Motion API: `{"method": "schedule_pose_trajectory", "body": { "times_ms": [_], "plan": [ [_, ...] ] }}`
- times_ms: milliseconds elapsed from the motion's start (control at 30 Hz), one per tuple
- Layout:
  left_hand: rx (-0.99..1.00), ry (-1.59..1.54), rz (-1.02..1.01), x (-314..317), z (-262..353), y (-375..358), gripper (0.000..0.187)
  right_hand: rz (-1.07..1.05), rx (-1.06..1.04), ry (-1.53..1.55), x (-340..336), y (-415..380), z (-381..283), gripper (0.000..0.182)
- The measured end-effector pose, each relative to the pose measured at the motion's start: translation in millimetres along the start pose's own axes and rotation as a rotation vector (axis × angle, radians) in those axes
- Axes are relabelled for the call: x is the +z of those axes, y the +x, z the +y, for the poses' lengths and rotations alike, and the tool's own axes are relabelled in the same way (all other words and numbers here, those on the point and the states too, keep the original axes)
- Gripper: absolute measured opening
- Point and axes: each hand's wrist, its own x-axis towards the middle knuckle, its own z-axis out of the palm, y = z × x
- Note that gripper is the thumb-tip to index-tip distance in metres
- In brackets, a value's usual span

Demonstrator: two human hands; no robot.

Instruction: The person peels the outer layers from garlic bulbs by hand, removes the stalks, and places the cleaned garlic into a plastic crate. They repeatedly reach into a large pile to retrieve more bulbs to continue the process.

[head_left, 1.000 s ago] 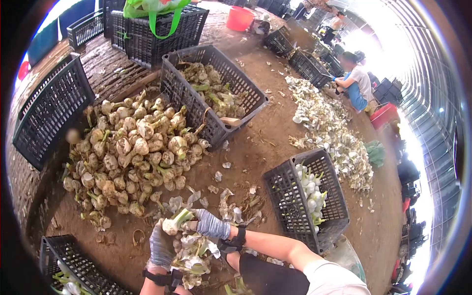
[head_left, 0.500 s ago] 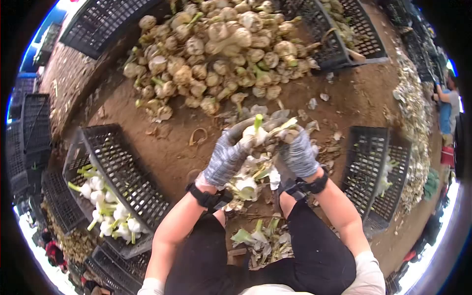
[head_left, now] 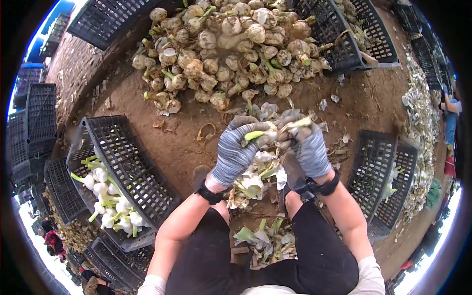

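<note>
Both my hands wear striped grey gloves and meet in front of my knees. My left hand point(head_left: 236, 147) is closed round a garlic bulb point(head_left: 254, 135), whose cut green stem points left. My right hand point(head_left: 309, 150) pinches a pale garlic stalk point(head_left: 300, 123) with dry skin on it, close beside the bulb. The gloved fingers partly hide both. Below the hands, peeled-off garlic skins point(head_left: 253, 186) lie on the dirt between my shoes, and more leafy scraps point(head_left: 265, 241) lie between my thighs.
A big heap of unpeeled garlic point(head_left: 216, 59) lies ahead on the dirt floor. At left, a tilted black crate point(head_left: 135, 169) holds clean white bulbs point(head_left: 110, 196). Another black crate point(head_left: 373, 172) stands at right, one more point(head_left: 339, 44) by the heap. A person point(head_left: 451, 110) is far right.
The bulb in my left hand has turned, its stem swinging from upward to leftward. My left hand has rolled over it. The whole view has shifted slightly.
</note>
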Motion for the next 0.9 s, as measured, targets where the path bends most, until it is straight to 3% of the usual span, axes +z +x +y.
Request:
{"method": "schedule_pose_trajectory", "body": {
  "times_ms": [67,100,133,200,233,333,400,467,500,600,667,733,900],
  "plan": [
    [-0.046,-0.145,-0.030,-2,-3,-1,0.024,-0.127,0.098,0.239,-20,12,2,0.021],
    [-0.171,-0.340,-0.074,-2,-2,0,0.024,-0.091,-0.303,-0.616,-23,18,3,0.029],
    [-0.293,-0.535,-0.117,-3,0,1,0.024,-0.090,-0.303,-0.616,-24,18,3,0.029],
    [-0.268,-0.492,-0.135,-3,3,1,0.027,0.120,-0.001,-0.008,-19,17,-11,0.035],
    [-0.280,-0.464,-0.111,-1,3,0,0.028,0.094,-0.003,-0.266,-10,10,-18,0.038],
    [-0.225,-0.332,-0.112,2,-2,-2,0.029,-0.074,-0.046,-0.355,6,-1,-22,0.040],
    [-0.159,-0.225,-0.142,2,-3,-2,0.030,-0.073,-0.069,-0.337,12,-4,-19,0.037],
    [-0.095,-0.133,-0.180,-1,0,-2,0.028,-0.116,0.217,-0.228,15,-3,-30,0.033],
    [-0.097,-0.131,-0.184,-1,-1,-2,0.028,-0.147,0.262,-0.180,8,-1,-30,0.029],
    [-0.134,-0.270,-0.176,-1,-5,-3,0.028,-0.106,0.175,-0.088,2,-4,-22,0.026],
    [-0.054,-0.171,-0.118,1,-2,-3,0.026,-0.028,0.267,-0.060,7,-8,-25,0.025],
    [-0.018,-0.101,-0.129,1,-1,-1,0.025,-0.140,-0.181,-0.572,13,-12,-23,0.027],
    [0.024,-0.051,-0.215,-7,-5,3,0.022,-0.106,-0.114,-0.657,15,-11,-29,0.021]
  ]
}}
